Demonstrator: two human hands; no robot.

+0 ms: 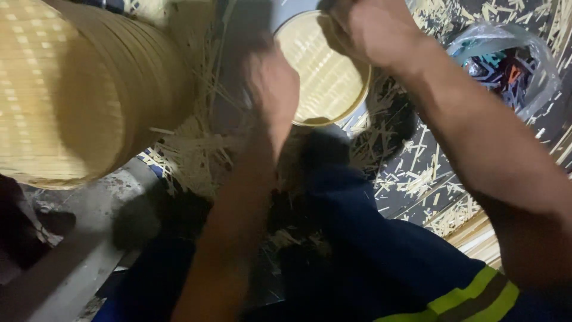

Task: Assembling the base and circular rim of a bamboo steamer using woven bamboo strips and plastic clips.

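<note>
Hands, two, bare, both raised over a round bamboo tray [322,77] near the top middle of the view

Right hand [372,30]: fingers curled into a closed grip on the tray's upper right rim; forearm runs down to the lower right corner

Left hand [273,86]: blurred, set against the tray's left rim; fingers seem bent, but whether they clasp the rim or only touch it cannot be told; forearm runs down toward the bottom edge

Tray: shallow, pale yellow, woven inside, with a thin hoop rim; it faces the camera, partly covered by both hands, and its lower edge shows free between the wrists

Stack of trays [77,89]: same weave and colour, lying on its side at upper left, well apart from the held tray; woven bottom turned to the left, stacked hoops forming the side wall

Bamboo slivers [196,155]: pale, thin, heaped between the stack and the left forearm, more strewn over the dark floor [429,161] to the right

Plastic bag [512,65]: clear, at upper right, holding small coloured pieces, blue, teal and orange; what they are cannot be told

Trouser legs [381,250]: dark blue, under the arms, one with a yellow-green reflective band at lower right

Grey slab [89,238]: worn surface at lower left, below the stack
</note>
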